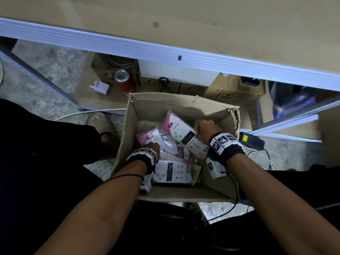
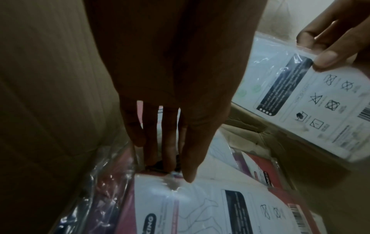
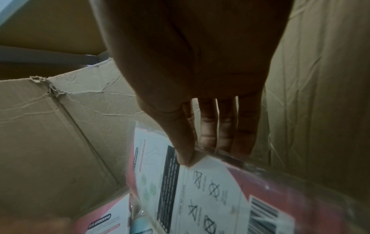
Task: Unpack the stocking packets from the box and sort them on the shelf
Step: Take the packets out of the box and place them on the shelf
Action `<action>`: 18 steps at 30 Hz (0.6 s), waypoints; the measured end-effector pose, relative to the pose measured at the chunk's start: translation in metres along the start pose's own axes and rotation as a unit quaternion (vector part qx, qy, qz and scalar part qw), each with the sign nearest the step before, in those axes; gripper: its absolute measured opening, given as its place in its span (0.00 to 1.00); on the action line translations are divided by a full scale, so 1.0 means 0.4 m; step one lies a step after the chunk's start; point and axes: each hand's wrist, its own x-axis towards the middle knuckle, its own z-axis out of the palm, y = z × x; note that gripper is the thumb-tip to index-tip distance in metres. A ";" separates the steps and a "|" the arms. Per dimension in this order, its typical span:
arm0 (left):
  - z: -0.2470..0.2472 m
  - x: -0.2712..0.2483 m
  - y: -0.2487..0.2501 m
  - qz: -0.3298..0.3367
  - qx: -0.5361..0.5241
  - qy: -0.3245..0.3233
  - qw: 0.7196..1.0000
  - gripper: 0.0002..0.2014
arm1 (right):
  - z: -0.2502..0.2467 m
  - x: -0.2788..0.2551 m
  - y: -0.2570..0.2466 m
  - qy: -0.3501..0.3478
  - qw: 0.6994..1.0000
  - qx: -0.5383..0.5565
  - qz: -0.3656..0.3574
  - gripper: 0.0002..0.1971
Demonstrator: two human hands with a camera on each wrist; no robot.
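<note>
An open cardboard box (image 1: 158,104) on the floor holds several stocking packets in pink and white wrappers. My right hand (image 1: 206,129) pinches a pink-and-white packet (image 1: 181,133) at its edge and holds it tilted above the others. In the right wrist view the thumb lies on the packet (image 3: 212,190) and the fingers (image 3: 226,126) sit behind it. My left hand (image 1: 152,145) reaches down at the box's left side. Its fingers (image 2: 168,150) are straight, and the thumb tip touches the top edge of a lying packet (image 2: 200,205). The held packet (image 2: 300,98) shows at upper right.
A white shelf edge (image 1: 165,50) runs across above the box. Behind it, a low shelf carries a red can (image 1: 125,81), a white plug (image 1: 100,87) and brown cartons (image 1: 239,91). A power brick (image 1: 252,139) and cables lie to the right, a sandalled foot (image 1: 99,122) to the left.
</note>
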 end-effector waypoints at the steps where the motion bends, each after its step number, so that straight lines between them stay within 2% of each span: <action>1: 0.001 0.000 0.000 0.000 0.001 -0.006 1.000 0.17 | -0.001 -0.001 -0.001 -0.001 1.000 0.002 0.001 0.06; 9: -0.009 -0.003 0.003 0.024 -0.006 -0.064 0.998 0.18 | -0.007 -0.002 -0.005 -0.009 1.000 0.014 0.008 0.06; 16: -0.010 0.007 0.030 0.047 0.004 -0.059 0.997 0.12 | -0.006 -0.001 -0.008 -0.006 1.000 0.020 0.013 0.06; 18: -0.010 0.010 0.045 0.051 0.021 -0.036 0.998 0.14 | -0.006 -0.001 -0.006 -0.004 1.000 0.021 0.013 0.06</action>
